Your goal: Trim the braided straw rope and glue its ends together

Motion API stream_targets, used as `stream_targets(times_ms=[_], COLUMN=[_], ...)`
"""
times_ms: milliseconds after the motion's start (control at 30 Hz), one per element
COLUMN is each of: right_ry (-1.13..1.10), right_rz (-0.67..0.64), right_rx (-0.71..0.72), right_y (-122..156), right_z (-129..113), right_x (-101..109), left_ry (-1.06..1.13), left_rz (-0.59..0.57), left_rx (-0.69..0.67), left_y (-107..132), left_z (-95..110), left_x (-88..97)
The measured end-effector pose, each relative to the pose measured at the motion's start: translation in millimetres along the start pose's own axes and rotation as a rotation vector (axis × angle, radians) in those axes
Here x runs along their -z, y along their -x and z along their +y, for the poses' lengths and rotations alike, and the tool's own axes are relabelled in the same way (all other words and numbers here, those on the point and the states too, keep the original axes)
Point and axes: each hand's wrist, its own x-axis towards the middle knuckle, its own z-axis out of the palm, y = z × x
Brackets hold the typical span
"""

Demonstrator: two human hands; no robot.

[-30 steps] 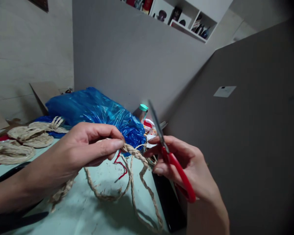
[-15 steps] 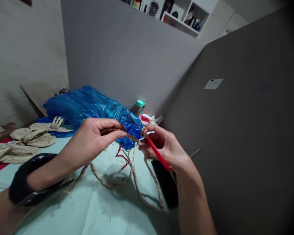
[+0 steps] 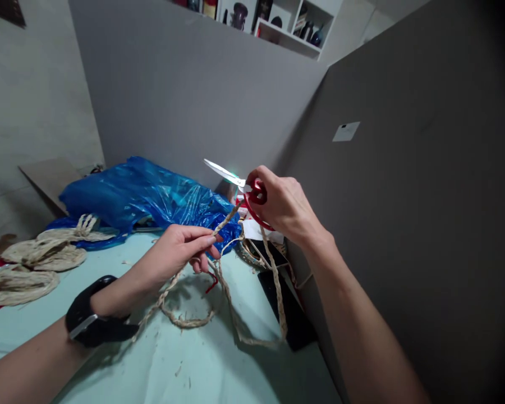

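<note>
My left hand (image 3: 193,245) pinches a braided straw-coloured rope (image 3: 228,220) between thumb and fingers. From there the rope runs up to my right hand (image 3: 280,205), then hangs in a long loop over the table. Red-handled scissors (image 3: 256,194) sit in my right hand, their blades together and pointing up and left. The rope passes close by the scissors' handles; whether the right fingers also grip it is hidden. Another stretch of rope curls on the table below my left hand, near a short red cord (image 3: 211,284).
A large blue plastic bag (image 3: 151,193) lies at the back left. Bundles of pale fibre (image 3: 42,255) rest along the left. A black flat object (image 3: 292,314) lies at the right beside the grey partition (image 3: 391,196). Small scraps dot the pale green table (image 3: 160,359).
My right hand has risen with the scissors, whose blades now point up and left above the rope. My left hand has moved slightly right and down. The view has shifted a little.
</note>
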Motion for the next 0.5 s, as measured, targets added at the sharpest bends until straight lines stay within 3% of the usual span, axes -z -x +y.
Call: stream_targets(times_ms=[267,400,500], right_ry=[-0.046,-0.217,-0.395], right_rz=[0.135,0.166,0.077], right_rx=[0.043,-0.019,-0.093], right_y=[-26.9,-14.2,12.7], right_z=[19.0,11.9,5.3], right_x=[-31.8,-73.7,-114.5], left_ry=[0.217,0.328,0.412], left_rz=[-0.011,0.029,0.073], left_rx=[0.089,0.162,0.255], left_y=[-5.4,5.9,22.3], left_z=[-7.3,-23.8,-49.2], left_x=[-9.6,-8.7,-3.0])
